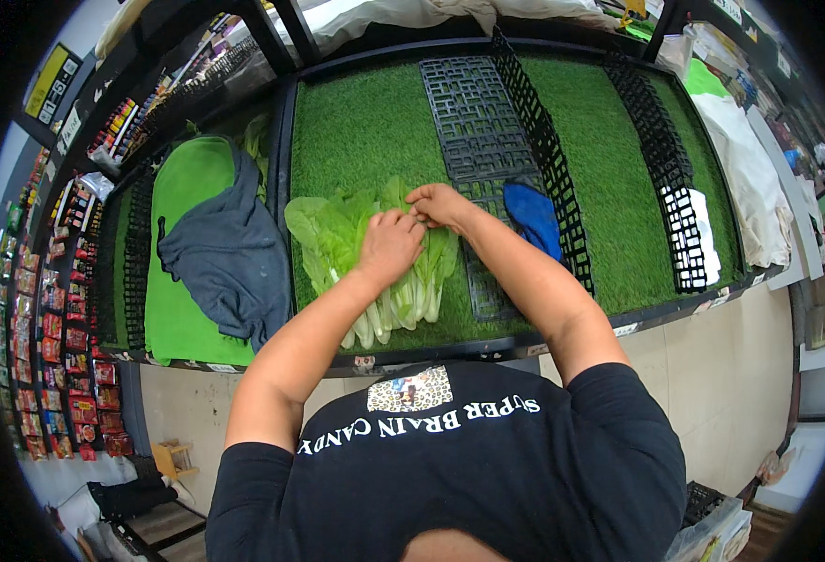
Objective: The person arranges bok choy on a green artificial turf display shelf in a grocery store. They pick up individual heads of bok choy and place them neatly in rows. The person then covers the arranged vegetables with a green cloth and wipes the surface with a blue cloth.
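A spread of leafy greens (335, 232) with pale stalks lies on the artificial-grass mat (363, 119), stalk ends towards me. My left hand (395, 244) rests on top of the leaves, its fingers bent; what lies under them is hidden. Just right of it, my right hand (442, 208) has its thumb and fingertips drawn together at the upper edge of the leaves, pinching at a leaf. The fingertips of both hands nearly meet. To the right of the greens lies a black plastic lattice panel (475, 112), with a blue cloth (533, 218) on it.
A black lattice divider (542, 140) stands upright right of the panel; another divider (655, 154) is farther right. Left of the shelf's dark partition (283, 154), a grey cloth (226, 246) covers part of a bright green sheet (180, 309). Packaged goods (54, 323) hang at far left.
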### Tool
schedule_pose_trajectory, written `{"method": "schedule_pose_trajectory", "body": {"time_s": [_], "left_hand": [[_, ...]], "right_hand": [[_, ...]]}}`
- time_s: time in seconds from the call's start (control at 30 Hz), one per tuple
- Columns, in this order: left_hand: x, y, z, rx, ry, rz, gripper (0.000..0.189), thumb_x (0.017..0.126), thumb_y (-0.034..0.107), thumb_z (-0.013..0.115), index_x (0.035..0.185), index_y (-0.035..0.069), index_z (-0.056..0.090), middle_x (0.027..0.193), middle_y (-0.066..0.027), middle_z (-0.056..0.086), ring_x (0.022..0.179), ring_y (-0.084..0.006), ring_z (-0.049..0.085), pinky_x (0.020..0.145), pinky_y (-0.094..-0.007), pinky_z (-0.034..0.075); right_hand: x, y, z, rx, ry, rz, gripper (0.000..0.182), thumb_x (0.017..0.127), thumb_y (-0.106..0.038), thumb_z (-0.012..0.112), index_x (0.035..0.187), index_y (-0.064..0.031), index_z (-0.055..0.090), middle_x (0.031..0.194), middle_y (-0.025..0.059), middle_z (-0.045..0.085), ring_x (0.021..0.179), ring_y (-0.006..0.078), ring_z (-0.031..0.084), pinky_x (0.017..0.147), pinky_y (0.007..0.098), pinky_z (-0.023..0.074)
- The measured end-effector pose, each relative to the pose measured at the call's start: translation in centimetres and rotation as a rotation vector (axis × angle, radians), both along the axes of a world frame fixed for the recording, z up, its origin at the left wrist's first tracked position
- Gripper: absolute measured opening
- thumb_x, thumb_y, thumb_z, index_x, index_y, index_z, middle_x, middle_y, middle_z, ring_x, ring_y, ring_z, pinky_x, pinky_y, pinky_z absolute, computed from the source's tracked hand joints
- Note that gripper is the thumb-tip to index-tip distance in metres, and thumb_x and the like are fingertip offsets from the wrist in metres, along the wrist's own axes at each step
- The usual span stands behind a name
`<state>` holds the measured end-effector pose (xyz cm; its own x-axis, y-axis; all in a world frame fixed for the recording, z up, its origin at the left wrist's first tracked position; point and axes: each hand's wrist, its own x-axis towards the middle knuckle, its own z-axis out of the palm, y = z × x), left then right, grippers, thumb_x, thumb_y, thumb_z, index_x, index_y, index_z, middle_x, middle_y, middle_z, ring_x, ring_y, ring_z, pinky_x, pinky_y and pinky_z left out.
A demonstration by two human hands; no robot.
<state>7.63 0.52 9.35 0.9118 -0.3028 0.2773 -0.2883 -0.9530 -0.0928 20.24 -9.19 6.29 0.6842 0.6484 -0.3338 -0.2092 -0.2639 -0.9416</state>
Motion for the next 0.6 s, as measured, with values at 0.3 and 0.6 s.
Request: {"method": "schedule_pose_trajectory", "body": {"time_s": [0.3, 0.6], "left_hand": [[-0.9, 1.7, 0.9, -0.292, 0.155, 0.141, 0.044, 0.066, 0.014, 0.069, 0.106, 0.008, 0.052, 0.104, -0.0094, 0.05, 0.1, -0.0286, 0.047, 0.085, -0.0384, 0.038], [-0.7, 2.3, 0.8, -0.368, 0.16, 0.148, 0.049, 0.062, 0.011, 0.072, 0.104, 0.004, 0.046, 0.101, -0.0137, 0.048, 0.096, -0.0326, 0.047, 0.083, -0.0375, 0.039]], "right_hand": [[-5.4, -4.2, -2.1, -0.024, -0.669, -0.048, 0.015, 0.071, -0.01, 0.06, 0.083, -0.0016, 0.059, 0.08, 0.0157, 0.06, 0.075, 0.0281, 0.06, 0.067, 0.0346, 0.0473], [-5.5, -3.2, -3.6, -0.075, -0.882, -0.119, 0.021, 0.071, -0.018, 0.063, 0.086, -0.0025, 0.059, 0.079, 0.016, 0.059, 0.075, 0.0324, 0.058, 0.066, 0.0395, 0.0459]]}}
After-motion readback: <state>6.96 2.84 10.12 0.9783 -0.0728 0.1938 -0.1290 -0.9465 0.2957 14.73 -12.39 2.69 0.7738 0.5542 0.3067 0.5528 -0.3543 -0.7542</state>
